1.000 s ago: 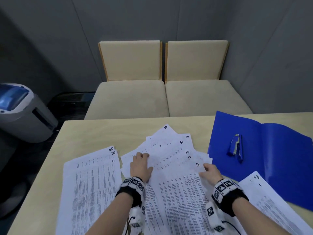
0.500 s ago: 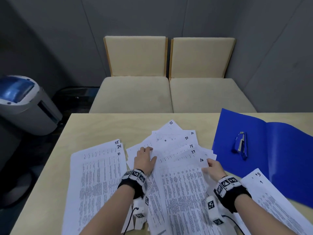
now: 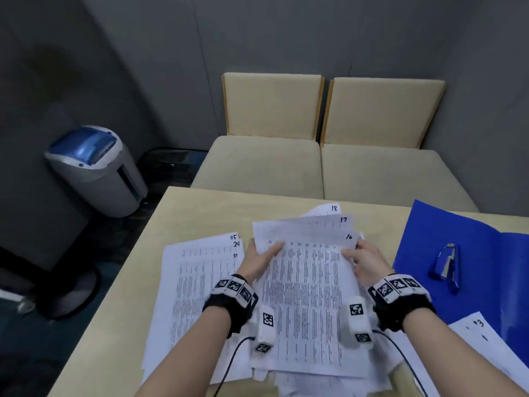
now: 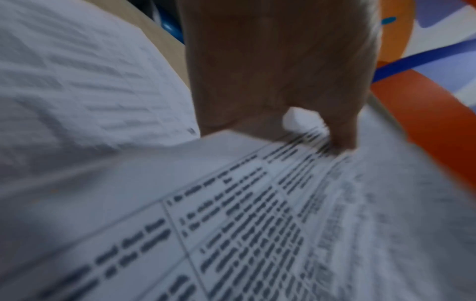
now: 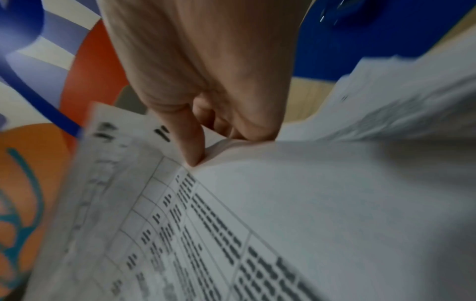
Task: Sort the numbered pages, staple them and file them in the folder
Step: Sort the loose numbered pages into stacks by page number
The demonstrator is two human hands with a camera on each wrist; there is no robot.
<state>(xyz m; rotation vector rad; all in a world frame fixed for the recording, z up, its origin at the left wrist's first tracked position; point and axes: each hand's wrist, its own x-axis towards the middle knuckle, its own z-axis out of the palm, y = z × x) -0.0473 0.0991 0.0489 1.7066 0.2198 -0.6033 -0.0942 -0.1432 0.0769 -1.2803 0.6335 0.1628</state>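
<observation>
Both hands hold a bundle of printed pages (image 3: 309,282) by its side edges, tilted up off the table; the corner numbers 16, 17 and 18 show at its top right. My left hand (image 3: 263,253) grips the left edge with the thumb on top. My right hand (image 3: 357,255) grips the right edge, and in the right wrist view its thumb (image 5: 190,142) presses the top sheet (image 5: 309,203). The left wrist view is blurred, showing the pages (image 4: 231,224) under my left hand (image 4: 296,122). An open blue folder (image 3: 481,247) lies at the right with a blue stapler (image 3: 448,266) on it.
A pile marked 25, 24, 21 (image 3: 200,282) lies left of the bundle. Another pile marked 3 and 1 (image 3: 486,342) lies at the front right, over the folder's corner. Loose sheets lie under the bundle. Two beige chairs (image 3: 272,167) stand beyond the table (image 3: 183,207); a grey bin (image 3: 94,167) stands on the floor at the left.
The fanned pages in the middle have been drawn together into one bundle. Both hands moved from lying on the fan to gripping its side edges, and its far end rose.
</observation>
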